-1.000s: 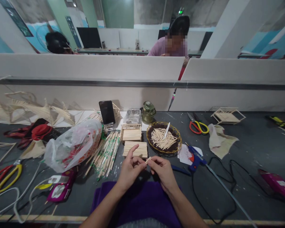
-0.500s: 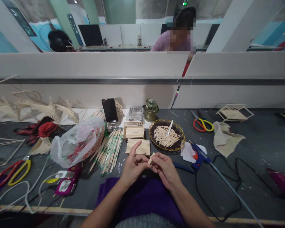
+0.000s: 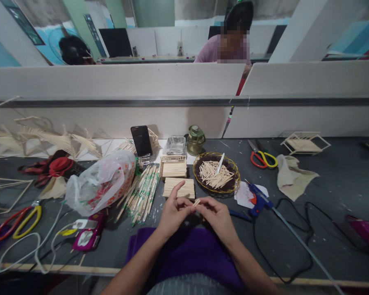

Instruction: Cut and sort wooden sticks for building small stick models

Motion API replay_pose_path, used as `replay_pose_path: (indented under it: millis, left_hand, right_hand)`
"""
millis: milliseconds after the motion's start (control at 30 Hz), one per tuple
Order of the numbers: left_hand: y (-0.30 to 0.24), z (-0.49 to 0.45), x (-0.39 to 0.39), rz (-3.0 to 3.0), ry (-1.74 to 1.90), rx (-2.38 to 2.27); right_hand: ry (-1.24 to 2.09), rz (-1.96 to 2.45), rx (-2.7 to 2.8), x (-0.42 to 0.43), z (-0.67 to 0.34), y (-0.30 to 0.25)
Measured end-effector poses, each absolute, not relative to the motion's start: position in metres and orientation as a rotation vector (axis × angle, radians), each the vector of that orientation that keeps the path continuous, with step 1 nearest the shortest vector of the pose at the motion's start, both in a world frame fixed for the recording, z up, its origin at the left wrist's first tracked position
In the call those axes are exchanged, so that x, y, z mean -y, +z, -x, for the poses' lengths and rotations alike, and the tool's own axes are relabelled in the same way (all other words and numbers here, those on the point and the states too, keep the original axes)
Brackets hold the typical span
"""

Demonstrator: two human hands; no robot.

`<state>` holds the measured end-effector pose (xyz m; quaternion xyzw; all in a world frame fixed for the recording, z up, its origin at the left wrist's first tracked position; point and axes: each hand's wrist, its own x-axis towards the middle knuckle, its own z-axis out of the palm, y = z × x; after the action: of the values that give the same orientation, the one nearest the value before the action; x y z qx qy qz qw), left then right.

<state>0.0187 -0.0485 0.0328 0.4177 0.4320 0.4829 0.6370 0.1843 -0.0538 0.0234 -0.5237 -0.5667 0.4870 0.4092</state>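
Observation:
Short wooden sticks [image 3: 197, 202] are pinched between my two hands, above a purple cloth [image 3: 184, 254]; fingers partly cover them, so their number is unclear. My left hand [image 3: 176, 213] grips them with thumb and fingers, its index finger raised. From the other side, my right hand [image 3: 214, 215] closes its fingertips on the same sticks. Just beyond my hands lies a flat panel of sticks [image 3: 178, 188], and behind it stands a small stick-built piece with a railing [image 3: 173, 167]. A yellow-rimmed basket [image 3: 237, 182] holds many loose cut sticks and a white tool.
On the right are a blue glue gun [image 3: 258, 203] with its cord, scissors [image 3: 263, 159], a cloth [image 3: 295, 176] and a stick frame [image 3: 306, 143]. Leftward lie wrapped chopsticks [image 3: 144, 194], a plastic bag [image 3: 103, 182], a phone [image 3: 141, 140] and more scissors [image 3: 26, 221]. Two people sit beyond the partition [image 3: 110, 82].
My hands have drawn closer together around the sticks, and the sticks have tilted flatter. My right fingers now cover more of them. The view has shifted slightly.

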Motion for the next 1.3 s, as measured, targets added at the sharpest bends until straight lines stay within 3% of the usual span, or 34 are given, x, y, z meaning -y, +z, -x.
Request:
replay_pose_path:
  millis: [200,367,567,767,1100,1300]
  left_hand:
    - [0.027,-0.012,0.046,-0.973,1.105,-1.028]
    - [0.020,-0.012,0.045,-0.982,1.098,-1.022]
    - [0.015,-0.006,0.045,-1.049,1.043,-1.085]
    - [0.016,0.001,0.045,-1.235,1.002,-1.163]
    - [0.031,0.004,0.045,-1.492,0.956,-1.121]
    - [0.032,0.004,0.048,-1.415,0.971,-1.106]
  right_hand:
    - [0.366,1.634,2.175,0.070,-0.242,-0.002]
    - [0.076,1.754,2.432,0.082,-0.255,-0.020]
    - [0.212,1.885,2.405,0.076,-0.244,-0.005]
    - [0.549,1.690,2.237,0.088,-0.250,0.018]
    - [0.488,1.360,2.205,0.093,-0.222,0.042]
    - [0.863,1.336,1.801,0.087,-0.213,0.036]
